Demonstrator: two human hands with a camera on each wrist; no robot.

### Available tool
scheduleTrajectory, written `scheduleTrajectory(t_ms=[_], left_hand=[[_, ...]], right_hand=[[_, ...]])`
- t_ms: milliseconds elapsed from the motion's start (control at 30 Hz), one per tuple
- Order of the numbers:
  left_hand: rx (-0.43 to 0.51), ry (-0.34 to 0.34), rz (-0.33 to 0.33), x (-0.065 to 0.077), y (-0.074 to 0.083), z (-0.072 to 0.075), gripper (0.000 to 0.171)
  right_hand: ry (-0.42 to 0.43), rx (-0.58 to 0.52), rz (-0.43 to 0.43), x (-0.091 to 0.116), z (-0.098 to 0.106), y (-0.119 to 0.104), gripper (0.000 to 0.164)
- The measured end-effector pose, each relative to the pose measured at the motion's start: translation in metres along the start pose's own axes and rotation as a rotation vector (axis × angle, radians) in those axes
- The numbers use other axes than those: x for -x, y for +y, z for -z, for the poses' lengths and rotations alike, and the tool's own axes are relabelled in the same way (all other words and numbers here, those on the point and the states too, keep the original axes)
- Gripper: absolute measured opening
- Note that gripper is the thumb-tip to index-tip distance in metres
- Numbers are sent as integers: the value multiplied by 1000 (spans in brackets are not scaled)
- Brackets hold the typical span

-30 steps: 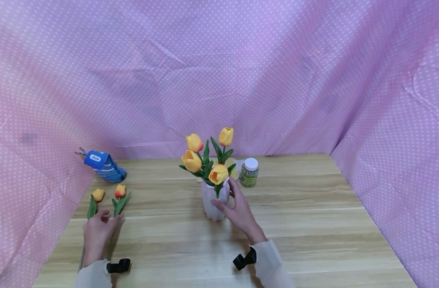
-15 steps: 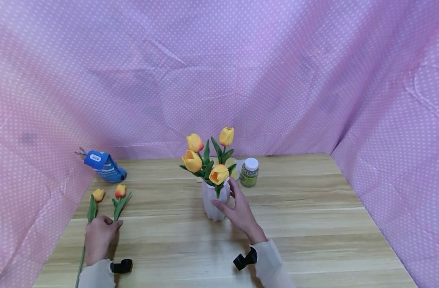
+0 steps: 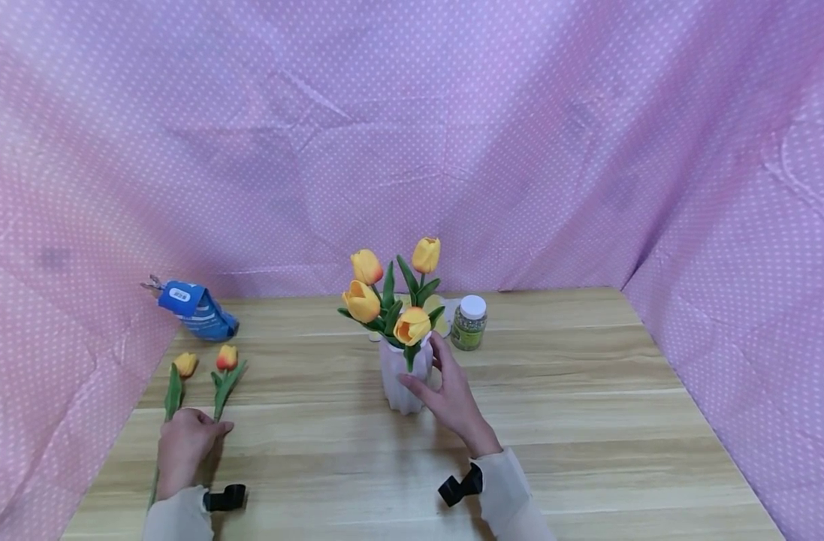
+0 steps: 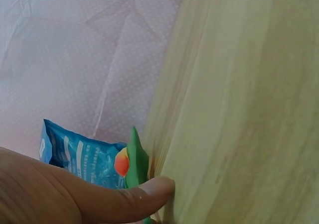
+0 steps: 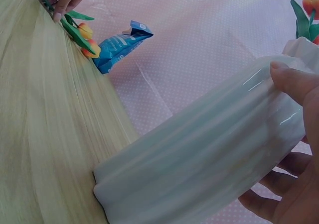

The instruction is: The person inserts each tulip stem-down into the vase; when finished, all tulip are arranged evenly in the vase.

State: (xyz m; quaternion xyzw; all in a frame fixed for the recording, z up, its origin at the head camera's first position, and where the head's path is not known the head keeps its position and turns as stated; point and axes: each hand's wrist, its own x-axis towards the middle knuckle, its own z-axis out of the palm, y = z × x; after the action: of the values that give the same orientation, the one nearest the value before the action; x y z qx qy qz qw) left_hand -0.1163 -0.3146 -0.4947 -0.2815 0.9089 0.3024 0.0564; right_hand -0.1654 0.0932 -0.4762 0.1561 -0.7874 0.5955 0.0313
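Note:
A white fluted vase [image 3: 401, 383] stands upright on the table, holding several yellow-orange tulips [image 3: 412, 326]. My right hand [image 3: 452, 398] grips its right side, thumb in front and fingers curled behind, as the right wrist view also shows on the glossy vase wall [image 5: 199, 139]. At the left lie two loose tulips: a red-and-yellow tulip [image 3: 227, 358] and a yellow tulip [image 3: 185, 365]. Fingers and thumb of my left hand [image 3: 185, 447] pinch the stem of the red-and-yellow one just below its leaves. The left wrist view shows my thumb [image 4: 124, 201] in front, hiding the stem.
Behind the loose tulips, a blue packet [image 3: 205, 317] leans at the table's back left corner. A jar [image 3: 469, 330] with a white lid stands right behind the vase. Pink dotted cloth [image 3: 412, 150] hangs around the wooden table [image 3: 587, 421].
My left hand has drawn slightly toward me, its fingers and thumb coming together at the red-and-yellow tulip's stem. My right hand and the vase have stayed in place.

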Motion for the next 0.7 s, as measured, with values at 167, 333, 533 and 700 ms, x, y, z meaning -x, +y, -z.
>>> scheduleTrajectory(t_ms=[167,333,533,700], left_hand=[[12,-71,15,0,-1,3,24],[19,-92,5,0,-3,4,22],[20,-90,-48,1,-5,6,21],[41,-95,-61,0,-5,7,20]], right_hand=[[3,6,0,0,0,0,79],[4,8,1,0,0,-1,80],[0,4,-14,1,0,0,81],[-2,7,-18,1,0,-1,80]])
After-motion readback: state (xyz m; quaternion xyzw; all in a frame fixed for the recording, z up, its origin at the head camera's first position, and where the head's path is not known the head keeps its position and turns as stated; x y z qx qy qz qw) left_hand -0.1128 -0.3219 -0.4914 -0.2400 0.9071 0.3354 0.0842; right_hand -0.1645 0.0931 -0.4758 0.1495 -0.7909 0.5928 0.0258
